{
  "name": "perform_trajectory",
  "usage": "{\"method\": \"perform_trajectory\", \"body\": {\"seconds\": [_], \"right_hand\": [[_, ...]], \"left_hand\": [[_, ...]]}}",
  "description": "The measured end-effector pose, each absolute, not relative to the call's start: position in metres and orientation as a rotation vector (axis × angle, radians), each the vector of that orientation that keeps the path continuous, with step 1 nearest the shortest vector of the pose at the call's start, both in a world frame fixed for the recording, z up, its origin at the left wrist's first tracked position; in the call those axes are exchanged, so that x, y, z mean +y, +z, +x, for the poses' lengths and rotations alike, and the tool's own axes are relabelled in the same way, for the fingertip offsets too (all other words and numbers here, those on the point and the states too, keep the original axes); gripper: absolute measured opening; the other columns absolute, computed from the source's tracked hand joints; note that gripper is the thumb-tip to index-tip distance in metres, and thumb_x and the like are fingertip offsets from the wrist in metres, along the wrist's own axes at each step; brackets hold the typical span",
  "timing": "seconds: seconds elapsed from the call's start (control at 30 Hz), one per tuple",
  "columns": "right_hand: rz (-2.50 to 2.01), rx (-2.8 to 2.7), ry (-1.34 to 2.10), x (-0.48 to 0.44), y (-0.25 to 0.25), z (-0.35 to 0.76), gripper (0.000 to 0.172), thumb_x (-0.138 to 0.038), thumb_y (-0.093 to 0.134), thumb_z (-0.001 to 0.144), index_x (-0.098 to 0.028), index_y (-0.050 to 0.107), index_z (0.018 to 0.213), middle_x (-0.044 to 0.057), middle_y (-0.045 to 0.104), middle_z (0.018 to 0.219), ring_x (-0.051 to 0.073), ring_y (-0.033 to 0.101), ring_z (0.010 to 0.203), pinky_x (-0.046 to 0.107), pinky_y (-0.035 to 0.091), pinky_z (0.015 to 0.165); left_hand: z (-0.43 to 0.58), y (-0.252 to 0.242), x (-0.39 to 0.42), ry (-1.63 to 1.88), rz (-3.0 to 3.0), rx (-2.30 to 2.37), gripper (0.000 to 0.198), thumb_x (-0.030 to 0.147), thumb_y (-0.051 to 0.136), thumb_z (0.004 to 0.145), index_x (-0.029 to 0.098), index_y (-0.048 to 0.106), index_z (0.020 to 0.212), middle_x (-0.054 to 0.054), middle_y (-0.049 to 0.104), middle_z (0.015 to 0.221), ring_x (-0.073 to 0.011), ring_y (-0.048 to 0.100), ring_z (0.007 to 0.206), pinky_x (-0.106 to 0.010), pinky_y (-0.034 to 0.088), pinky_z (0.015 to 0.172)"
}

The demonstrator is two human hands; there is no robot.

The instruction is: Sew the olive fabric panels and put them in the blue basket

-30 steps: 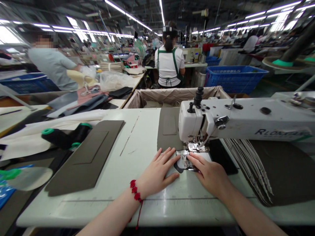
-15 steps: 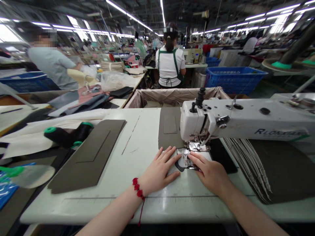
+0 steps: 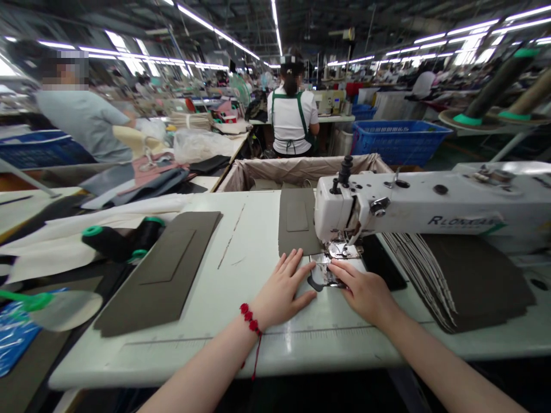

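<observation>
My left hand lies flat with its fingers spread, the fingertips at the lower edge of an olive-brown panel on the white sewing table. My right hand rests on a shiny metal plate and a dark piece beneath it, just in front of the presser foot of the white sewing machine head. The needle area is partly hidden by the machine. Neither hand grips anything.
A stack of dark panels lies right of the machine. To the left are another olive-brown panel and black thread cones. Behind the table stands a cloth-lined bin, with a blue crate and co-workers beyond.
The whole view has shifted and tilted slightly as my head moved. Both hands remain flat beside the presser foot, with no clear change in their hold.
</observation>
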State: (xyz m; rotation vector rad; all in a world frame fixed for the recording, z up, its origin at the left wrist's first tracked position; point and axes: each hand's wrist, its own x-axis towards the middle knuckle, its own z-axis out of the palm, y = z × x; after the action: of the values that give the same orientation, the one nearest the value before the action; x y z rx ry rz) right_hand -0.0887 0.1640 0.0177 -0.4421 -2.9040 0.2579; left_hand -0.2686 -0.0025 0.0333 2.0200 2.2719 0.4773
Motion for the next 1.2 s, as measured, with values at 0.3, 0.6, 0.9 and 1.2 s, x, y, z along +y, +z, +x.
{"method": "perform_trajectory", "body": {"seconds": [0.3,0.6,0.9,1.2], "right_hand": [[-0.479,-2.937,0.181,0.159,0.022,-0.089,0.055,-0.016,0.045,0.086,-0.027,0.042,0.140,-0.001,0.043,0.145,0.019,0.058,0.112,0.033,0.048,0.088],[-0.531,-2.928,0.133,0.120,0.035,-0.028,0.063,-0.015,0.047,0.082,-0.027,0.038,0.144,0.004,0.039,0.148,0.022,0.065,0.087,0.037,0.052,0.076],[-0.721,-2.627,0.644,0.031,-0.067,0.129,0.056,-0.014,0.042,0.087,-0.029,0.042,0.141,0.004,0.052,0.138,0.015,0.068,0.092,0.020,0.054,0.076],[-1.108,-2.415,1.100,0.054,0.003,0.083,0.021,-0.041,0.038,0.096,-0.026,0.051,0.092,-0.001,0.065,0.076,0.018,0.064,0.069,0.029,0.047,0.065]], "left_hand": [[-0.268,0.042,-0.001,0.643,1.873,2.545,0.045,0.045,0.041,0.098,0.020,0.040,0.136,-0.007,0.066,0.107,-0.0215,0.060,0.105,-0.046,0.024,0.112],[-0.279,0.028,-0.013,0.549,1.825,2.635,0.060,0.050,0.043,0.095,0.016,0.032,0.144,-0.017,0.037,0.144,-0.0327,0.034,0.134,-0.049,0.031,0.108],[-0.241,0.034,-0.098,0.518,1.736,2.503,0.032,0.040,0.035,0.100,0.025,0.053,0.122,-0.005,0.043,0.140,-0.0230,0.034,0.135,-0.045,0.033,0.110],[-0.207,0.050,-0.056,0.095,2.308,2.063,0.058,0.046,0.041,0.098,0.032,0.017,0.149,-0.002,0.022,0.154,-0.0273,0.017,0.142,-0.053,0.014,0.116]]}}
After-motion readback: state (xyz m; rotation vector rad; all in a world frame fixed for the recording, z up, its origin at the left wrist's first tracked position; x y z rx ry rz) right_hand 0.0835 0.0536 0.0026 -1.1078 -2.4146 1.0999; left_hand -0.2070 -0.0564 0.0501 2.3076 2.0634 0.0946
